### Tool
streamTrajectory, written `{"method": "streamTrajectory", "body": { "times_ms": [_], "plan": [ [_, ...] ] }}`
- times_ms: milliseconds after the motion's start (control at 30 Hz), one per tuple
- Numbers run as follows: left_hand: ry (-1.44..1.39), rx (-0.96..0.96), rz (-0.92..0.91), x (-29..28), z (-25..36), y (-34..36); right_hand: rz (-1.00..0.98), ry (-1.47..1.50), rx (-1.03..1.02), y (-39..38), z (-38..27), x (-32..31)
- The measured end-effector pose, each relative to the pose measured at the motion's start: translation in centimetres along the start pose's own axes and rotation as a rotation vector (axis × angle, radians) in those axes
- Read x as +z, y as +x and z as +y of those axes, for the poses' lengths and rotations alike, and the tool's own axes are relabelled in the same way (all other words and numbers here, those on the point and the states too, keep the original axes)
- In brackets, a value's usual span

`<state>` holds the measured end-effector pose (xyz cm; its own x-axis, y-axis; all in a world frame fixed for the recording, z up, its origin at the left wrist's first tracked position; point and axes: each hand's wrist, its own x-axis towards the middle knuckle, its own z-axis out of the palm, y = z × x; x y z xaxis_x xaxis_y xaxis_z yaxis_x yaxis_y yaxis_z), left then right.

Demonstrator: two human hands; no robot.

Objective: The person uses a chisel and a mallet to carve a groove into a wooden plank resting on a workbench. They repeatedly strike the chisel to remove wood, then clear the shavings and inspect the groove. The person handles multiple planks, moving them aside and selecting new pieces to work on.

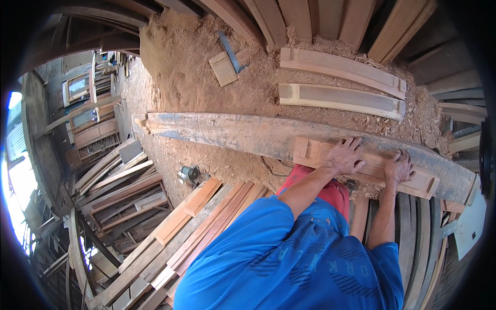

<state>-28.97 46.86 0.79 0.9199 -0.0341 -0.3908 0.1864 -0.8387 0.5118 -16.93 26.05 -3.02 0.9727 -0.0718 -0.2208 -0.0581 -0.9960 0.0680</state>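
Observation:
A pale wooden board (373, 161) with recesses cut near its ends lies along a long, weathered wooden beam (222, 132). My left hand (345, 155) rests on the board left of its middle, fingers spread across its face. To the right, my right hand (399, 168) is bent over the same board, its fingers curled round it. Part of the board's face is hidden under both hands.
Two similar cut boards (343, 67) lie on sawdust beyond the beam. A blue-bladed handsaw (229, 50) rests by a small wood block (223, 70). Left of me are a corded power tool (189, 174) and stacked planks (194, 227). More timber (297, 20) leans at the back.

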Motion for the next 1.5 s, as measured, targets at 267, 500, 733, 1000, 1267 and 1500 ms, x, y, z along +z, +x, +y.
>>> {"method": "streamTrajectory", "body": {
  "times_ms": [267, 500, 733, 1000, 1267, 1500],
  "plan": [
    [0.017, 0.010, -0.008, 0.6, -0.3, 0.2, -0.019, -0.038, 0.000, -0.1, 0.3, 0.2],
    [-0.012, 0.026, 0.044, 0.3, -0.4, 0.2, 0.016, 0.018, -0.029, 0.0, -0.3, -0.5],
    [-0.272, -0.108, -0.112, -5.4, -7.3, 7.8, 0.014, 0.124, -0.032, -0.2, 0.6, 0.0],
    [0.167, -0.533, -0.776, -6.2, -28.6, 16.0, 0.022, 0.105, -0.021, 0.3, 0.8, 0.1],
    [0.171, -0.473, -0.848, -5.2, -30.7, 15.1, 0.002, 0.095, -0.016, 0.2, 0.4, 0.2],
    [0.118, -0.340, -0.615, -2.4, -27.4, 9.1, -0.025, 0.074, -0.008, 0.5, 0.9, 0.2]
  ]
}}
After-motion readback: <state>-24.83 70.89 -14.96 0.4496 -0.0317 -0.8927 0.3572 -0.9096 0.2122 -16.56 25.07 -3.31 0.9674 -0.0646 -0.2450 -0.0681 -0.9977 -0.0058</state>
